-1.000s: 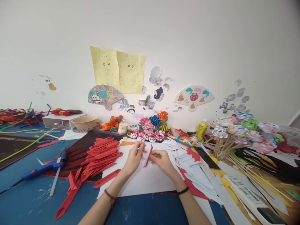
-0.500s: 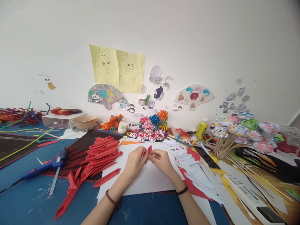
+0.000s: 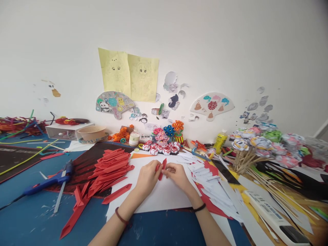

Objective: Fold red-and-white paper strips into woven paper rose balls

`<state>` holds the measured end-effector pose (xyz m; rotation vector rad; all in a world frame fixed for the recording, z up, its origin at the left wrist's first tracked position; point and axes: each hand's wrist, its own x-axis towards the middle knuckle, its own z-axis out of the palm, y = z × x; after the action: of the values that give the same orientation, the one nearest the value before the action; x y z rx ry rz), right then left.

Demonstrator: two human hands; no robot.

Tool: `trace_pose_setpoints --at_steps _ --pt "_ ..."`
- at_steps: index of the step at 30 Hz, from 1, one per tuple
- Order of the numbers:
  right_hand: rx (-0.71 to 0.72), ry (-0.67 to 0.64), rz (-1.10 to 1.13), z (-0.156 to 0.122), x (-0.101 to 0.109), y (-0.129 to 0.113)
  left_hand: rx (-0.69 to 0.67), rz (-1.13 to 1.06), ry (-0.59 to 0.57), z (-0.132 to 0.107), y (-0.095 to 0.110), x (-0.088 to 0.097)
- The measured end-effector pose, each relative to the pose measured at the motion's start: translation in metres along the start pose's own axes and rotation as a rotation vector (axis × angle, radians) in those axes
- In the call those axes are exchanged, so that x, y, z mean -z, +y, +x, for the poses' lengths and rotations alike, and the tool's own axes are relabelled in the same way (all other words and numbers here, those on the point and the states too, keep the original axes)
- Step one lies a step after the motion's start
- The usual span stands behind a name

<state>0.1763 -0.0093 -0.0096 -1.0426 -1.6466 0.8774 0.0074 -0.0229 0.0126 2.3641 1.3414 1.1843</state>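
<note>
Between my two hands, above a white paper sheet (image 3: 159,196), is a folded red paper strip (image 3: 162,170) with a pointed upper end. My left hand (image 3: 150,174) pinches it from the left side, and a bit more red paper shows by those fingers. From the right, the fingertips of my right hand (image 3: 175,174) close on the strip's other edge. A heap of folded red paper strips (image 3: 110,171) lies to the left of my left hand. Folded white paper strips (image 3: 210,184) are spread to the right of my right hand.
A blue glue gun (image 3: 51,181) lies at the left. Small paper flowers (image 3: 162,147) stand behind the hands, near a yellow bottle (image 3: 219,140). Further right are a bunch of paper flowers on sticks (image 3: 263,143) and a white device (image 3: 275,215).
The red strip now shows more of its length between my fingers and leans slightly to the right. Both hands have hardly moved.
</note>
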Motion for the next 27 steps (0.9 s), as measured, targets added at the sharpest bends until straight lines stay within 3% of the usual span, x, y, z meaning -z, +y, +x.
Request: trace_pose_setpoints --at_steps 9,12,19,23,27 --pt "0.006 -0.040 0.109 0.000 0.003 -0.004 0.111 -0.498 -0.013 0.007 0.007 0.012" --pt "-0.004 -0.040 0.115 0.000 0.003 -0.002 0.116 -0.506 -0.017 0.007 0.004 0.011" --pt "-0.002 -0.129 0.180 -0.001 0.005 -0.003 0.211 -0.294 -0.018 0.004 0.000 0.012" --pt "-0.016 -0.179 0.224 -0.003 -0.001 -0.006 0.155 -0.427 -0.020 0.003 0.004 0.004" --pt "-0.033 -0.118 0.216 -0.004 -0.010 -0.006 0.196 -0.650 -0.038 0.002 0.012 -0.007"
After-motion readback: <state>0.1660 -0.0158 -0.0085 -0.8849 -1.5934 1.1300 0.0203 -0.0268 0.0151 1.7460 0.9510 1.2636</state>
